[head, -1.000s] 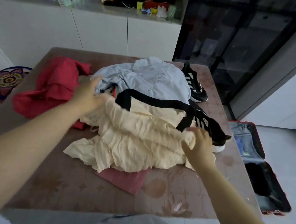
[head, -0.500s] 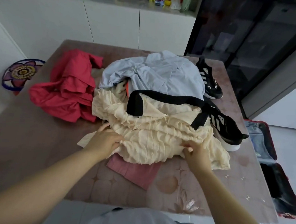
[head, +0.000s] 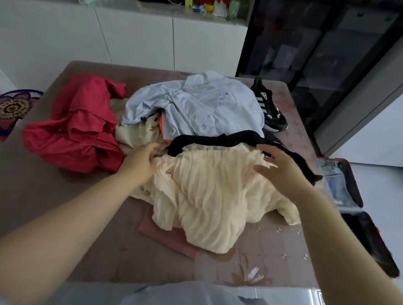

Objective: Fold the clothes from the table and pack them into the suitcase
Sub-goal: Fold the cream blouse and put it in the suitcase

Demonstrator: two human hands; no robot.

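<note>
The left grip (head: 145,160) had its fingers curled into the top edge of the cream pleated garment (head: 207,195), just beside a black band (head: 210,140). The right grip (head: 282,166) hovered above the same cloth, fingers spread wide, holding nothing. The garment lay heaped on the counter (head: 51,202). The open suitcase (head: 367,240) sat on the floor at the right.

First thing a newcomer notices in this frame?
The crumpled cream crinkle-fabric garment heaped on the brown patterned table, left hand at its upper-left edge, right hand spread open over it. A crumpled bright red garment lies to its left; a red-rimmed open suitcase sits on the floor at right.
</note>
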